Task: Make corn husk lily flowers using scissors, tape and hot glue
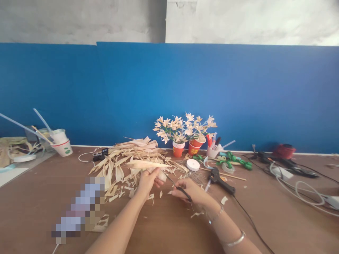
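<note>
At far left on the table, a white paper cup with a red band and green marks can be seen; sticks are held in it, no brand can be read. Nearer the person, an item is hidden by pixelation, contents not tellable. Next, a heap of dry husks is spread, scraps scattered on its near side.

In front of the heap, a pale husk strip is pinched between thumb and fingers of the left hand. Its long axis is laid roughly crosswise, broad part leftward, narrow end pointed right. The strip is placed just beyond the left hand, up and left of the right hand; the left is clearly nearer. Another pale piece is seen by the left fingertips; whether it is gripped cannot be told.

Black-handled scissors are gripped by the curled right hand, blades aimed up-left, slanted toward the strip's narrow end. Blade opening and contact cannot be made out.

Behind, pale flowers are stood in red paper cups; yellow marks are printed on them, unreadable. Further right, a white spool, a black glue gun and white cables are seen; no lettering legible.
</note>
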{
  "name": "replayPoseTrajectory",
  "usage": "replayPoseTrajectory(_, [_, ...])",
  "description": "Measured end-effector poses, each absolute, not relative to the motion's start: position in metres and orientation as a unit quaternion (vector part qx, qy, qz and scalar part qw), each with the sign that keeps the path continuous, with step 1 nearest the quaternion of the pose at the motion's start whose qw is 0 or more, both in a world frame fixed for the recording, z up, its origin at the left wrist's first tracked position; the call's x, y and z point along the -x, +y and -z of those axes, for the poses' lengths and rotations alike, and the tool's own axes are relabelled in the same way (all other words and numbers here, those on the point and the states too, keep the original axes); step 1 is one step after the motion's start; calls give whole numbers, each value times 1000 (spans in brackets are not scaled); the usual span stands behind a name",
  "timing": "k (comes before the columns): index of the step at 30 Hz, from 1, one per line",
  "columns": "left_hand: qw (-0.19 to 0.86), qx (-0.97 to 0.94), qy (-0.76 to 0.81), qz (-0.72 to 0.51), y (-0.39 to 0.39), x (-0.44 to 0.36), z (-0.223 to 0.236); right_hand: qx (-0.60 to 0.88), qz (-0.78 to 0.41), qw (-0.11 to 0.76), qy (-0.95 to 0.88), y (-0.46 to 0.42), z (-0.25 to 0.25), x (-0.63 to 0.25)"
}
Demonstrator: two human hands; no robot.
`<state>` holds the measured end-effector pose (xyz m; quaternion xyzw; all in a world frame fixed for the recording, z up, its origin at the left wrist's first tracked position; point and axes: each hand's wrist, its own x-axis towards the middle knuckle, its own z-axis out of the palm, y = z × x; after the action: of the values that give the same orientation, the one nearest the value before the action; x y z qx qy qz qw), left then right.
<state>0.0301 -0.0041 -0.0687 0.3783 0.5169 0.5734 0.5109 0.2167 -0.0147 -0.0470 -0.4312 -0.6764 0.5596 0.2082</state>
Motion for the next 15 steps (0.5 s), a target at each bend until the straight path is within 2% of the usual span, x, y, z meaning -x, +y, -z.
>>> replayPoseTrajectory(15, [530, -451, 516, -499, -5, -19, 65, 396, -546, 159, -721, -11, 44, -227])
